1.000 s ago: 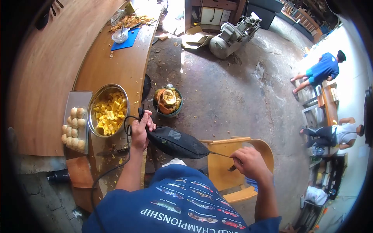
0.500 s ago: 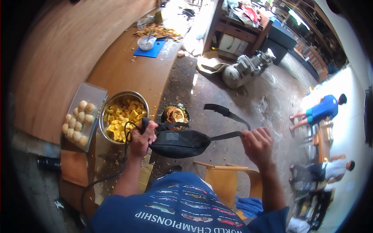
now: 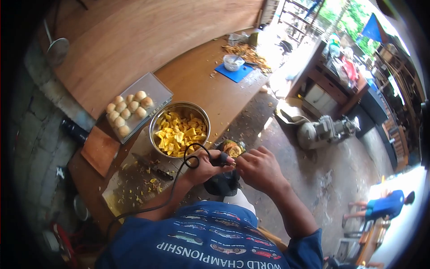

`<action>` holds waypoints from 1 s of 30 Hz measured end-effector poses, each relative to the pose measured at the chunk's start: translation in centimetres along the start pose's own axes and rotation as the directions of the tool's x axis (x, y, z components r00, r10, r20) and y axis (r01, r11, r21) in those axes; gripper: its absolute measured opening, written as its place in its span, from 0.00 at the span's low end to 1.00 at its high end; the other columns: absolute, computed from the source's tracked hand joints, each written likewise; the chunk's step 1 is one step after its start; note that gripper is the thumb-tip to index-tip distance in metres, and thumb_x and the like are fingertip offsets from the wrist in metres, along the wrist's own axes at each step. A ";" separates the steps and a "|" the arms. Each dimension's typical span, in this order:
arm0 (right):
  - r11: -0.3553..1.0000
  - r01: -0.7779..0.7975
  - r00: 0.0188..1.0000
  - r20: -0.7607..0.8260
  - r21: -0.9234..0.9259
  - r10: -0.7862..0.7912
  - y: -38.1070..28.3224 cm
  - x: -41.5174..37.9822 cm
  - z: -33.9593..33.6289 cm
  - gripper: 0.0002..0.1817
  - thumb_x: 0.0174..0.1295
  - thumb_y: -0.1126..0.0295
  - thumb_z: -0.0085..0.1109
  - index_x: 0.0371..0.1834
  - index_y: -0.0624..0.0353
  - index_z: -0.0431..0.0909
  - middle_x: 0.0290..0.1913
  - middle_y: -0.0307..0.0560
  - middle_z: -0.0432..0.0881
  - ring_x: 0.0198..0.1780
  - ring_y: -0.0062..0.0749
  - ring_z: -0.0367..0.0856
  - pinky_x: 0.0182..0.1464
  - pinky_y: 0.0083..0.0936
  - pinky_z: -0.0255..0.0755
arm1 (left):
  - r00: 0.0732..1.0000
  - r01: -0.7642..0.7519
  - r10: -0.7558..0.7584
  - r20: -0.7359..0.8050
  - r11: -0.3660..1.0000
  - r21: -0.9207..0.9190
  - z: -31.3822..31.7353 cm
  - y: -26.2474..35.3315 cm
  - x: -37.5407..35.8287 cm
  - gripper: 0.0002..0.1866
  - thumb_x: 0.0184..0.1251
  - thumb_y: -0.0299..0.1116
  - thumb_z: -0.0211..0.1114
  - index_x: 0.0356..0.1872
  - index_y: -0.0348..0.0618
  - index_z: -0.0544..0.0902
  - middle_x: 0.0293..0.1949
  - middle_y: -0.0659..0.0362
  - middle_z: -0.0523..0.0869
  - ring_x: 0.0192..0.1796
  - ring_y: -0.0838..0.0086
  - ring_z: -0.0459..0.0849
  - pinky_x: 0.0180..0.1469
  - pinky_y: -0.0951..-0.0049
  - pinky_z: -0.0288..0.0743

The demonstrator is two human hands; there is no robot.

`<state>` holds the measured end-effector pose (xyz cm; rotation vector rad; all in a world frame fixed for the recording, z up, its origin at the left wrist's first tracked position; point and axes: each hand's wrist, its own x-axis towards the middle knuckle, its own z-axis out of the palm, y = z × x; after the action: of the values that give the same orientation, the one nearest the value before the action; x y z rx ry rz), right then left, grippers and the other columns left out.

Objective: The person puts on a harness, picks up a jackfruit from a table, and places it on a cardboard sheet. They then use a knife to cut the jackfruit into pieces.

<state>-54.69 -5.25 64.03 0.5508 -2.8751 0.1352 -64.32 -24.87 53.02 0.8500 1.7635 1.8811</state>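
My left hand is closed on a dark part of a black mesh belt pouch, which hangs below it in front of my shirt. A black cable loops over this hand and runs back to the lower left. My right hand is closed too, its fingertips meeting those of my left hand. It grips the pouch's strap, which is mostly hidden by the fingers. Just left of my hands stands a steel bowl with yellow fruit pieces.
On the wooden table are a tray of round buns, a knife, and a plastic tub on a blue mat. Fruit scraps fill a floor container. A compressor and a person are at right.
My right hand has come in from the right to meet my left, and the stretched strap is gathered up. My view has turned, shifting the table rightward; one of two people has left view.
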 end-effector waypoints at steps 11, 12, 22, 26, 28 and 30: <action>0.895 0.149 0.951 0.187 0.421 -0.246 8.3 3.4 3.4 0.16 0.65 0.67 0.60 0.55 0.55 0.79 0.45 0.50 0.91 0.48 0.49 0.90 0.53 0.44 0.81 | 0.951 0.024 0.028 -0.309 0.986 0.164 4.1 -6.3 1.3 0.09 0.60 0.24 0.80 0.40 0.39 0.89 0.38 0.61 0.90 0.42 0.76 0.87 0.48 0.68 0.80; 0.878 0.067 0.972 0.166 0.474 -0.164 9.7 2.2 2.5 0.18 0.66 0.66 0.62 0.59 0.53 0.78 0.47 0.51 0.90 0.49 0.49 0.90 0.54 0.44 0.81 | 0.943 0.040 0.016 -0.331 0.986 0.160 4.5 -6.1 0.6 0.09 0.60 0.24 0.80 0.40 0.39 0.89 0.38 0.61 0.90 0.42 0.76 0.87 0.48 0.68 0.80; 0.719 -0.695 0.571 0.599 -0.012 0.562 33.0 -40.0 17.4 0.11 0.70 0.64 0.61 0.36 0.58 0.88 0.37 0.64 0.89 0.39 0.59 0.89 0.45 0.52 0.82 | 0.780 0.504 -0.249 -0.574 0.792 0.343 9.8 -4.1 -10.9 0.09 0.58 0.32 0.84 0.38 0.42 0.94 0.34 0.56 0.90 0.37 0.67 0.87 0.41 0.65 0.78; 0.712 -0.701 0.387 0.852 0.023 0.353 29.8 -51.0 21.5 0.12 0.70 0.68 0.62 0.52 0.54 0.90 0.49 0.59 0.91 0.52 0.53 0.91 0.61 0.47 0.81 | 0.663 0.689 -0.457 -0.593 0.681 0.247 14.0 -5.9 -18.3 0.10 0.59 0.33 0.83 0.38 0.42 0.94 0.35 0.56 0.90 0.38 0.66 0.87 0.43 0.65 0.78; 0.721 -0.692 0.393 0.861 0.046 0.323 29.9 -53.1 21.6 0.13 0.70 0.68 0.62 0.53 0.55 0.90 0.50 0.59 0.91 0.53 0.53 0.91 0.62 0.47 0.80 | 0.647 0.752 -0.527 -0.551 0.561 0.346 16.4 -7.9 -22.7 0.13 0.58 0.34 0.84 0.42 0.41 0.94 0.35 0.56 0.91 0.38 0.67 0.87 0.44 0.66 0.78; 0.724 -0.687 0.400 0.866 0.065 0.301 29.5 -54.7 21.5 0.13 0.71 0.68 0.62 0.53 0.55 0.89 0.50 0.59 0.91 0.53 0.53 0.90 0.62 0.47 0.80 | 0.424 0.847 -0.696 -0.579 0.532 -0.019 19.3 -6.3 -23.2 0.14 0.62 0.37 0.82 0.38 0.37 0.90 0.36 0.58 0.90 0.38 0.72 0.85 0.43 0.72 0.76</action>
<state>-20.09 38.75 29.45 -0.4534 -3.8762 0.8377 -35.01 -25.78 43.54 -0.5191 2.2082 1.2359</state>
